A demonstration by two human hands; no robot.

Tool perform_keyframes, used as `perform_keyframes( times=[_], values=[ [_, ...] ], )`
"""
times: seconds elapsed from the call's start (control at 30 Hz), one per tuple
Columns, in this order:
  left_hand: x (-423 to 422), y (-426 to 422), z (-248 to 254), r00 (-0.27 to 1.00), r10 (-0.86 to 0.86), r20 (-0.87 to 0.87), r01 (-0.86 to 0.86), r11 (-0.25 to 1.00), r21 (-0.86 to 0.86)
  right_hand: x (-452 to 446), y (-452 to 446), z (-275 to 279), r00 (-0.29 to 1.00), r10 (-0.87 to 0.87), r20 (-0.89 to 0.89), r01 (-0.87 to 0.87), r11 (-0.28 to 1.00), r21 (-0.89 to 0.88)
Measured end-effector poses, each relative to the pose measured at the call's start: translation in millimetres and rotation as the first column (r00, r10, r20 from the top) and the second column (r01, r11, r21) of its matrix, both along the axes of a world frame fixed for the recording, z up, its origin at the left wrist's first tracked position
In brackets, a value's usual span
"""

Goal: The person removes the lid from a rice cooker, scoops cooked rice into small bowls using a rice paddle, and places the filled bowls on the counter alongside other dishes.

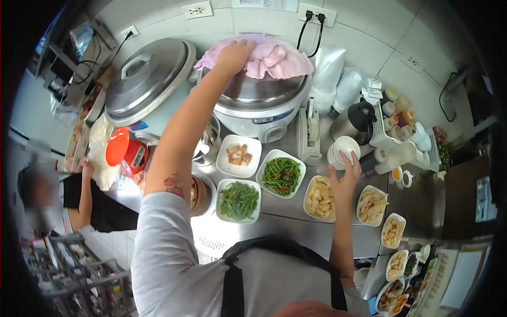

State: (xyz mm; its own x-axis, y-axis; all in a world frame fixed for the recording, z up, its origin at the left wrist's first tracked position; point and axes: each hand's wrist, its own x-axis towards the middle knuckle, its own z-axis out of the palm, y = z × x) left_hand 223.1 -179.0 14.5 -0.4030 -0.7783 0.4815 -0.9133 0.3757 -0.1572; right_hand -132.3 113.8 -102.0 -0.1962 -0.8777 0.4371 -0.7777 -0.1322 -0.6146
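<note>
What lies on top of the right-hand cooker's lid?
A pink cloth, with the left hand on it. It covers the lid's far part; what is beneath is hidden.

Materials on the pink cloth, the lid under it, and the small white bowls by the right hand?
Cloth: woven or knit fabric, matte; it drapes in soft folds. 
Lid: probably stainless steel, polished; grey with bright streaked reflections. 
Bowls: smooth, plain white; ceramic or melamine, the look leaves it open.

The head-worn camera looked steeply down and forward, close over the steel counter (285,206); tiled wall (364,31) topped its view.
</note>
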Motion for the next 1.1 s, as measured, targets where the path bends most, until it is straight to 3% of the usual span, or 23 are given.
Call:
perform_keyframes(
  times=[0.1, 0.13, 0.23, 0.27, 0.3, 0.37, 0.47, 0.5, 0.63, 0.7, 0.73, 0.83, 0.93, 0.97, 1.03, 1.07, 1.1],
  values=[
    [19, 15, 34, 0.997, -0.059, 0.047, 0.061, 0.996, -0.063, -14, -6, -13, 0.988, -0.053, -0.147, 0.057, 0.998, 0.018],
    [32, 14, 50, 0.994, 0.025, 0.107, -0.012, 0.993, -0.117, -20, -11, -16, 0.98, -0.051, -0.194, 0.061, 0.997, 0.045],
    [128, -11, 93, 0.992, -0.107, -0.061, 0.103, 0.993, -0.055, -40, -29, -35, 0.95, -0.016, -0.311, 0.067, 0.986, 0.154],
    [104, 55, 139, 0.993, 0.099, -0.057, -0.096, 0.994, 0.059, -45, -32, -45, 0.939, 0.006, -0.343, 0.066, 0.978, 0.196],
    [120, 77, 155, 0.99, 0.133, -0.043, -0.129, 0.988, 0.088, -49, -33, -54, 0.925, 0.017, -0.378, 0.072, 0.973, 0.221],
    [215, 47, 140, 0.986, 0.159, 0.041, -0.158, 0.987, -0.033, -55, -42, -65, 0.893, 0.046, -0.448, 0.077, 0.965, 0.252],
    [293, 41, 114, 0.951, 0.286, 0.113, -0.269, 0.952, -0.143, -61, -57, -69, 0.911, 0.135, -0.389, 0.051, 0.9, 0.432],
    [303, 43, 106, 0.93, 0.348, 0.113, -0.336, 0.935, -0.118, -56, -59, -67, 0.896, 0.121, -0.427, 0.046, 0.932, 0.36],
    [330, 32, 75, 0.866, 0.494, 0.077, -0.49, 0.869, -0.066, -50, -65, -54, 0.939, 0.113, -0.324, 0.018, 0.928, 0.373],
    [326, 31, 68, 0.848, 0.529, 0.019, -0.527, 0.848, -0.06, -62, -74, -58, 0.957, 0.114, -0.268, 0.025, 0.884, 0.467],
    [334, 22, 63, 0.854, 0.52, 0.008, -0.518, 0.853, -0.062, -66, -76, -57, 0.964, 0.111, -0.241, 0.029, 0.859, 0.511],
    [403, -46, 35, 0.897, 0.442, 0.009, -0.441, 0.895, -0.073, -69, -72, -46, 0.998, 0.068, -0.009, -0.058, 0.907, 0.418],
    [433, -79, 23, 0.856, 0.508, -0.095, -0.51, 0.86, 0.004, -53, -53, -15, 0.994, -0.032, -0.105, 0.064, 0.945, 0.321],
    [327, 27, 77, 0.827, 0.548, -0.129, -0.539, 0.836, 0.097, -42, -46, 3, 1.0, 0.009, 0.0, -0.008, 0.951, 0.308],
    [243, 116, 98, 0.894, 0.368, -0.255, -0.416, 0.894, -0.165, -2, -31, 57, 0.974, 0.087, 0.208, -0.142, 0.954, 0.265],
    [301, 80, 62, 0.981, 0.086, -0.176, -0.142, 0.931, -0.336, 24, -27, 82, 0.967, 0.142, 0.211, -0.191, 0.953, 0.236],
    [250, 128, 58, 0.838, -0.013, -0.546, -0.009, 0.999, -0.038, 54, -20, 106, 0.959, 0.187, 0.214, -0.232, 0.949, 0.212]
  ],
)
